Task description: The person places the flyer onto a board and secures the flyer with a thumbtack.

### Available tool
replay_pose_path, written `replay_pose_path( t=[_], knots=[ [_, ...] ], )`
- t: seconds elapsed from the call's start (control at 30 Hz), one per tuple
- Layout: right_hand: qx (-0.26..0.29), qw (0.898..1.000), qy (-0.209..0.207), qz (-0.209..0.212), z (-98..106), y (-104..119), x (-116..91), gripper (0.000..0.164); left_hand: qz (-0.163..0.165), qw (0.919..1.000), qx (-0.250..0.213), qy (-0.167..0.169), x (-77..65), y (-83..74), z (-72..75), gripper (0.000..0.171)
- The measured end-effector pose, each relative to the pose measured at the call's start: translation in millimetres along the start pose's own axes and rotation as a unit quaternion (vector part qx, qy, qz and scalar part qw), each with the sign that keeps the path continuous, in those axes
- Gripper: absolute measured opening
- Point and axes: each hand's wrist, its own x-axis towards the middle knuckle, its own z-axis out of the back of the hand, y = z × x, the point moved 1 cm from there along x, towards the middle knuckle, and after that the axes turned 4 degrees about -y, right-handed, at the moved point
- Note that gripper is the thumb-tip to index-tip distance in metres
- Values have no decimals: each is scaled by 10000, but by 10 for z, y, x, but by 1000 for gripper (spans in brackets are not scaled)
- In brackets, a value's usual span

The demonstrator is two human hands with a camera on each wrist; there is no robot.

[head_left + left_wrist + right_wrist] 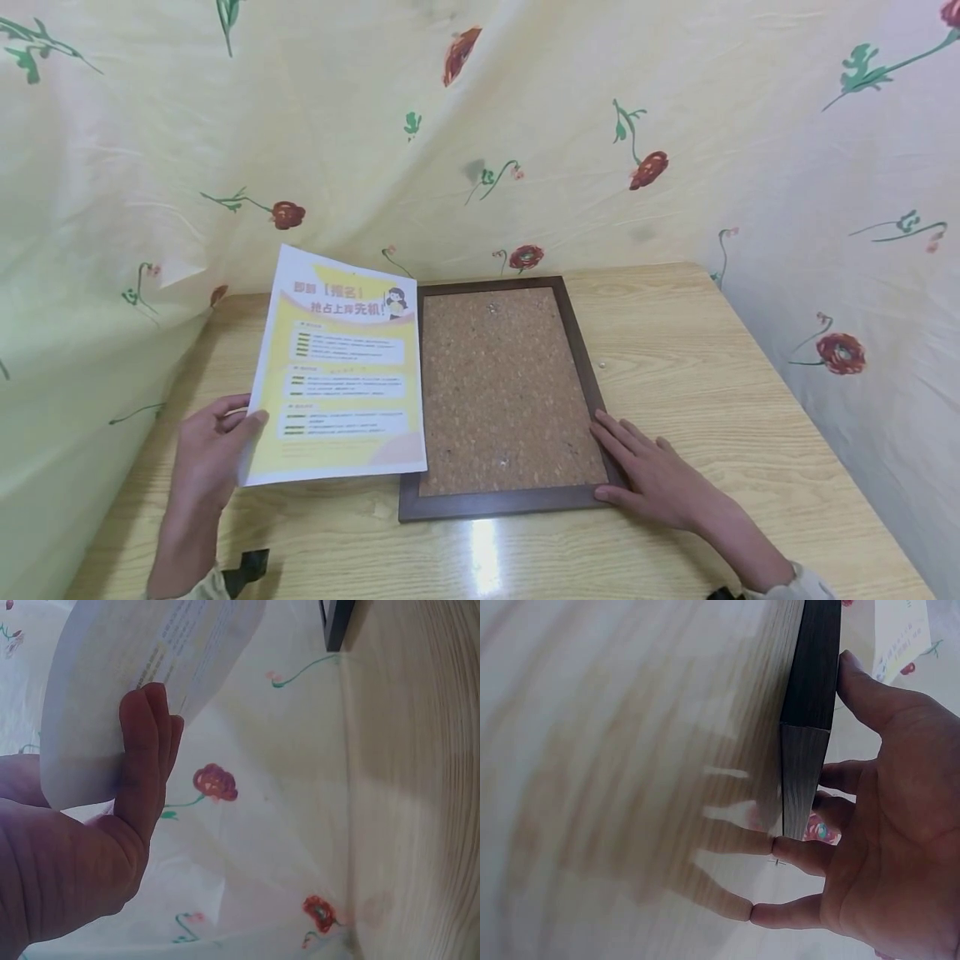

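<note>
On the wood-grain tabletop (675, 350), a cork board (510, 392) with a dark frame (517, 502) lies flat; its far edge is near the floral cloth (337, 108) hanging behind. The left hand (208, 454) pinches the left edge of a printed sheet (341, 383), thumb on the printed face and extended fingers behind it; the sheet is raised and tilted, its printed side toward the head camera, and its right edge overlaps the left side of the frame in that view. The right hand (656, 475) is spread, fingers extended and apart, and rests at the near right corner of the frame; thumb on the near side, fingers along the right side; it grasps nothing.
</note>
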Motion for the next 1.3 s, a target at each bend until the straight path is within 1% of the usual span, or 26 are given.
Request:
replay_pose_path(
  t=[0.27,0.63,0.9,1.03,1.17,1.3],
  knots=[
    [11,10000,27,-27,7,6,0,80,108,9989,-425,169,18,4,-134,43],
    [-57,9999,-64,67,-7,5,-6,79,157,9985,-481,198,-13,-17,-365,41],
    [-2,10000,-61,73,-6,-1,-10,79,216,9966,-707,361,-28,-30,-491,40],
    [29,10000,-28,54,2,0,-11,79,233,9961,-718,459,-36,-8,-583,39],
    [47,10000,-14,39,3,1,-11,79,317,9936,-892,616,-61,11,-695,39],
    [30,10000,-29,40,-4,2,-10,79,423,9883,-1245,776,-83,9,-822,39]
  ],
)
